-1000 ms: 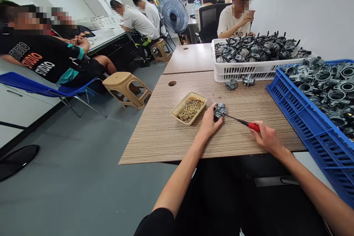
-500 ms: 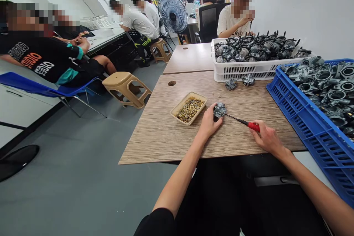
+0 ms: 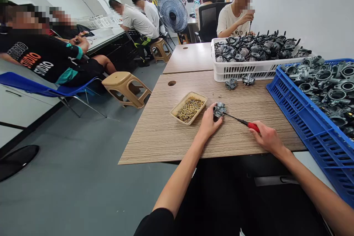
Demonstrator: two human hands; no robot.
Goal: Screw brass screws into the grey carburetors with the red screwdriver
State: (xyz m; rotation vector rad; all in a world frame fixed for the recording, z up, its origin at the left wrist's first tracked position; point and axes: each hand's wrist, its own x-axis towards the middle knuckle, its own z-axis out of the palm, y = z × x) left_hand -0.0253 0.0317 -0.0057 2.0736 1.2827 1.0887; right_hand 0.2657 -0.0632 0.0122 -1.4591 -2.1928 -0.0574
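Note:
On the wooden table, my left hand [image 3: 209, 121] grips a small grey metal carburetor [image 3: 219, 109] between thumb and fingers. My right hand [image 3: 267, 136] is closed round the red handle of a screwdriver [image 3: 252, 126]. Its thin dark shaft slants up to the left, and the tip meets the carburetor's right side; the exact contact point is too small to make out. Left of my left hand sits a cream plastic tub [image 3: 174, 113] holding many brass-coloured screws or jets [image 3: 190, 108]. Two tiny loose parts [image 3: 219, 96] lie just beyond the carburetor.
A white basket [image 3: 243, 70] of carburetors with black hoses stands at the back. Two carburetors [image 3: 231, 83] lie before it. At right, a blue crate [image 3: 304, 116] overflows with metal bodies. A co-worker [image 3: 235, 22] sits across; a tan stool [image 3: 121, 81] stands left of the table [image 3: 155, 136].
Both hands keep their holds and almost their places. The screwdriver's handle has shifted very slightly in my right hand, its tip still at the carburetor.

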